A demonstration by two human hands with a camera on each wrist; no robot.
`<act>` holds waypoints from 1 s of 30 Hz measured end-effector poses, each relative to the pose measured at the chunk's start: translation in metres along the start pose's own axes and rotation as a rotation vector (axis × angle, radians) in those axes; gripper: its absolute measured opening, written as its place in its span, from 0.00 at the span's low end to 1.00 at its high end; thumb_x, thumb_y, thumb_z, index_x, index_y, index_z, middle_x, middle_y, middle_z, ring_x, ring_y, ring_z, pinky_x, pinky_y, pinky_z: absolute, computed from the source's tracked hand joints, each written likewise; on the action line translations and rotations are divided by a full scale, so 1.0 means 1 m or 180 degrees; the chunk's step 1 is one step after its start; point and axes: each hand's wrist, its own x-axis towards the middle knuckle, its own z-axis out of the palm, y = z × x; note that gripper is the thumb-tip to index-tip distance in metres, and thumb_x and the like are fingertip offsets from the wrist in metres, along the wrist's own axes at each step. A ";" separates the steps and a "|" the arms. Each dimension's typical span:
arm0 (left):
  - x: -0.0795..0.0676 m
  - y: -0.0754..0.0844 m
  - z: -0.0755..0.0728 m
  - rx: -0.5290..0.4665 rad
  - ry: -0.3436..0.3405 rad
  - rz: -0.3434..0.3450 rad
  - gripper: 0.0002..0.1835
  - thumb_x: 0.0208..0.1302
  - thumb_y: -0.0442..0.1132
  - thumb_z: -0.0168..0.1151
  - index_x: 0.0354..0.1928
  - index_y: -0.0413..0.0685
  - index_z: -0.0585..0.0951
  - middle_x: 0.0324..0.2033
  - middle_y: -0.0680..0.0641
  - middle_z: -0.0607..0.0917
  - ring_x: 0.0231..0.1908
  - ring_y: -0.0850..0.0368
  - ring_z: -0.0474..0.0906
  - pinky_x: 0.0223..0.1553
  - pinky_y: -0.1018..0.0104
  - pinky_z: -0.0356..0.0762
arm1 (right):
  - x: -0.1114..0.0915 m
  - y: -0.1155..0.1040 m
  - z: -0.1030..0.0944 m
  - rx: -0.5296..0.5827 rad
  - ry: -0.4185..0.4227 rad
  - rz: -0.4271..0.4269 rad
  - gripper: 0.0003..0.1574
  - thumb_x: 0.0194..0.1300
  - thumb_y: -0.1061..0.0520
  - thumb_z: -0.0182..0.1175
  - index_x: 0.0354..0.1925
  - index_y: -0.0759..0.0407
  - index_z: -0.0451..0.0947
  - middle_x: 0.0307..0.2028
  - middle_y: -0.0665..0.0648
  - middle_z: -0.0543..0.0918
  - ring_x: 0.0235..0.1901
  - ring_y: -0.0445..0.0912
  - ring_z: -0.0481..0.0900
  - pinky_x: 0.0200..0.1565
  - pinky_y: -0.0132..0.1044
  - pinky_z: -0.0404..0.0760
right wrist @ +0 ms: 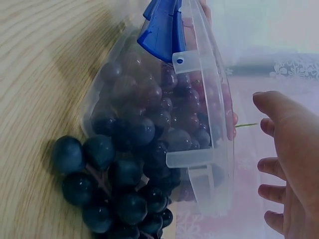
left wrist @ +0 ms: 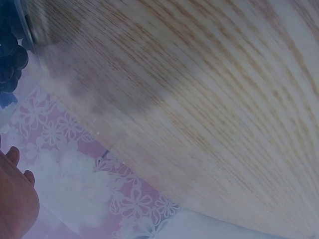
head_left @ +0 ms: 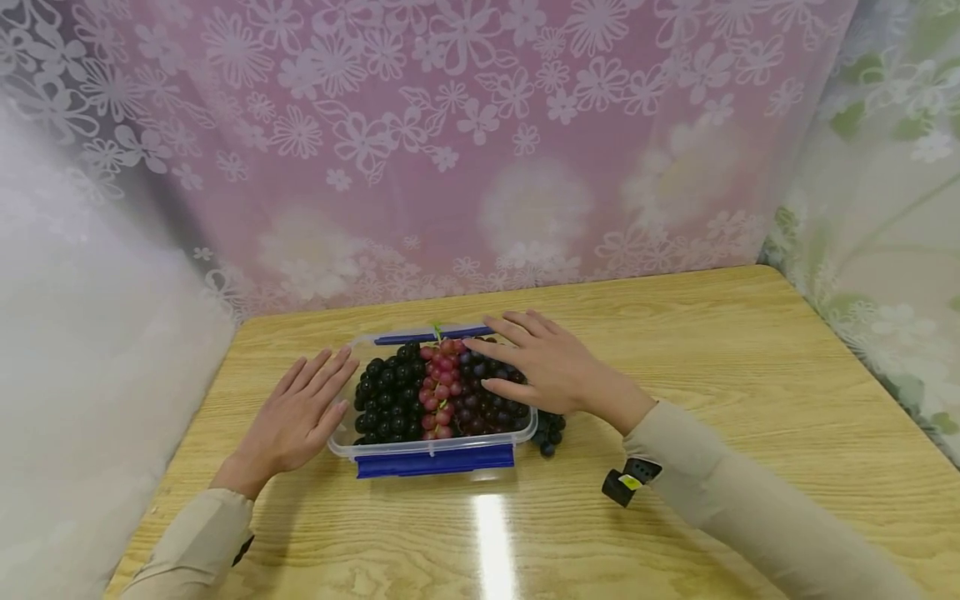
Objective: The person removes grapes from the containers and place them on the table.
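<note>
A clear plastic box with blue clip flaps holds bunches of grapes side by side: black grapes at left, red grapes in the middle, dark purple grapes at right. My left hand is at the box's left side, fingers extended; whether it touches the rim I cannot tell. Over the box's right part spreads my right hand, and in the right wrist view its fingers stand apart from the box. A small bunch of dark grapes lies on the table outside the box's right end.
The box stands on a wood-grain table. A pink floral curtain hangs behind the table's back edge, with pale fabric along the right and more at the left. A green stem sticks up from the red grapes.
</note>
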 end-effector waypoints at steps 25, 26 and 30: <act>0.000 0.000 -0.001 0.0021 -0.0009 -0.0018 0.31 0.74 0.50 0.44 0.75 0.50 0.55 0.73 0.46 0.54 0.71 0.44 0.48 0.69 0.48 0.41 | 0.039 -0.015 -0.001 -0.0079 -0.0345 -0.0112 0.36 0.72 0.33 0.40 0.74 0.34 0.49 0.73 0.54 0.53 0.69 0.55 0.54 0.67 0.54 0.54; 0.000 0.000 -0.001 0.0025 -0.0011 -0.0016 0.31 0.74 0.50 0.44 0.75 0.50 0.55 0.73 0.46 0.54 0.71 0.44 0.48 0.69 0.48 0.41 | 0.040 -0.015 -0.001 -0.0088 -0.0367 -0.0111 0.36 0.73 0.33 0.40 0.75 0.34 0.48 0.73 0.54 0.53 0.69 0.55 0.54 0.67 0.54 0.54; 0.000 0.000 0.000 0.0033 -0.0018 -0.0010 0.31 0.74 0.50 0.45 0.75 0.50 0.55 0.73 0.46 0.54 0.71 0.44 0.48 0.69 0.48 0.41 | 0.045 -0.016 0.000 -0.0139 -0.0416 -0.0135 0.37 0.73 0.36 0.44 0.75 0.34 0.49 0.72 0.54 0.55 0.68 0.55 0.56 0.67 0.54 0.55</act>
